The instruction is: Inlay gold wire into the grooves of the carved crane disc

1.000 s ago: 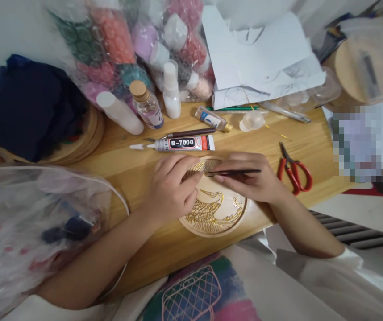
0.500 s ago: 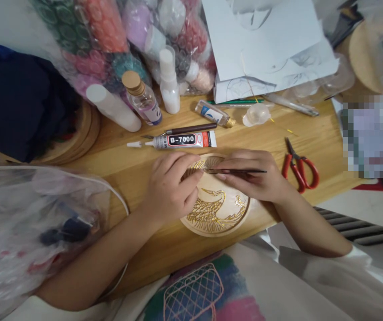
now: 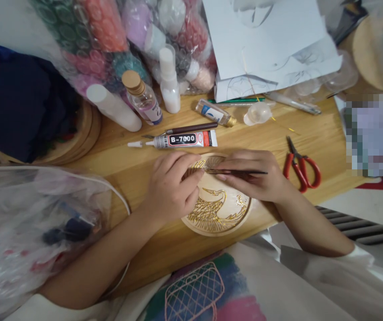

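Right hand: The right hand [image 3: 251, 176], right of the frame's centre, is pinching a slim dark tool [image 3: 236, 171] between thumb and fingers.
Tool tip: The tip is pointing left, at the upper part of the disc; what it is gripping, if anything, is too small to tell.
Left hand: The left hand [image 3: 174, 187] is lying over the disc's left side, fingers bent, thumb and forefinger reaching toward the tip; whether they are pinching anything, I cannot tell.
Wooden disc: The round disc [image 3: 231, 189] is lying on the table [image 3: 124, 165] at the centre of the frame, showing a gold bird [image 3: 211, 207] in its lower half.
Upper figure: Gold lines [image 3: 196, 166] are showing near the left fingers, while carved grooves [image 3: 216, 162] beside them are looking bare.
Step in hand: The person seems to be doing fine work where gold and bare grooves are meeting.
Next move: It would likely be calling for a steady left hand and a small, precise touch of the tip along a groove.
Glue tube: A glue tube [image 3: 185, 139] is lying just above the disc, a craft knife [image 3: 191, 129] beside it.
Red-handled snips: These snips [image 3: 301, 167] are resting right of the right hand.
Gold thread: A strand [image 3: 293, 130] is lying above the snips.
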Tool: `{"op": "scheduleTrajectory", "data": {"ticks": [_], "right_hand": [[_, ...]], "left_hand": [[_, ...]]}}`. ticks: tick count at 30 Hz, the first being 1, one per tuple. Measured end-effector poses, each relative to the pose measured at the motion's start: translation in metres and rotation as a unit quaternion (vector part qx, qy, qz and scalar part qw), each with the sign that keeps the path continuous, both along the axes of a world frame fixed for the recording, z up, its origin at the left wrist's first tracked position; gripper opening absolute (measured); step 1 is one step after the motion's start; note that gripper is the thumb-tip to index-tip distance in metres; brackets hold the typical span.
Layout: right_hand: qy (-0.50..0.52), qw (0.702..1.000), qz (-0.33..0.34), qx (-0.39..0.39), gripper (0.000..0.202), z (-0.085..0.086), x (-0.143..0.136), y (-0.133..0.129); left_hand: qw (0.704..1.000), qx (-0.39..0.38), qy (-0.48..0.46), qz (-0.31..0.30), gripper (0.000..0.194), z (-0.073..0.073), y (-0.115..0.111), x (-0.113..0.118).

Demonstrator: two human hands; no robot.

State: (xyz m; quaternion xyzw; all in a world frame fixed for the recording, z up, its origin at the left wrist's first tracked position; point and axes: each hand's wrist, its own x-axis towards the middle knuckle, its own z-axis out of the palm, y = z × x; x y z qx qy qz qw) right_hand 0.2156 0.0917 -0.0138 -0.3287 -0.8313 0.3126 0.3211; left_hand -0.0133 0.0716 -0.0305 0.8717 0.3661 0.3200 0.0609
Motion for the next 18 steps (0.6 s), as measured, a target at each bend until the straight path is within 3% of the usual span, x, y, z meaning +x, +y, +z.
{"op": "scheduleTrajectory", "data": {"ticks": [18], "right_hand": [[0.008, 1.0, 0.002, 0.003, 0.013, -0.0008, -0.0001, 0.0003]], "left_hand": [[1.0, 0.006, -0.004, -0.004, 0.02, 0.0019, 0.0004, 0.0002]]}}
